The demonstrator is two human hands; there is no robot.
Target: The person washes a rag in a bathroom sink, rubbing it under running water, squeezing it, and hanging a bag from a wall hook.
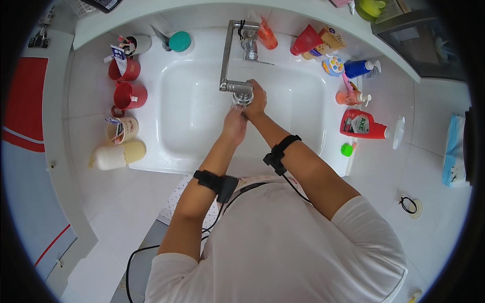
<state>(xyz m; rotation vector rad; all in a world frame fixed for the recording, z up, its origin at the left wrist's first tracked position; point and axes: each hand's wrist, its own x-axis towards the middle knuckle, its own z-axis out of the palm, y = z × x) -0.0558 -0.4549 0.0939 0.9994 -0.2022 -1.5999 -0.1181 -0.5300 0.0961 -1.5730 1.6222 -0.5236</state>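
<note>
My left hand (235,127) and my right hand (257,100) meet beneath the outlet of a jointed chrome faucet (225,60) over a white sink (184,101). The outlet head (243,95) covers part of both hands. Along its right side lie the back and bent fingers of my right hand, and whether they touch the metal is unclear. Just below the head, my left hand is close against the right one, its fingertips hidden. I can make out no object in either hand. Black straps with small boxes circle both forearms.
On the left rim stand red mugs (130,96), a cup with toothbrushes (123,130) and a cream bottle (112,157). A green-lidded jar (180,42) and an orange bottle (267,35) sit behind. Along the right are a red tube (306,40), a blue pump bottle (357,68) and a red bottle (361,124).
</note>
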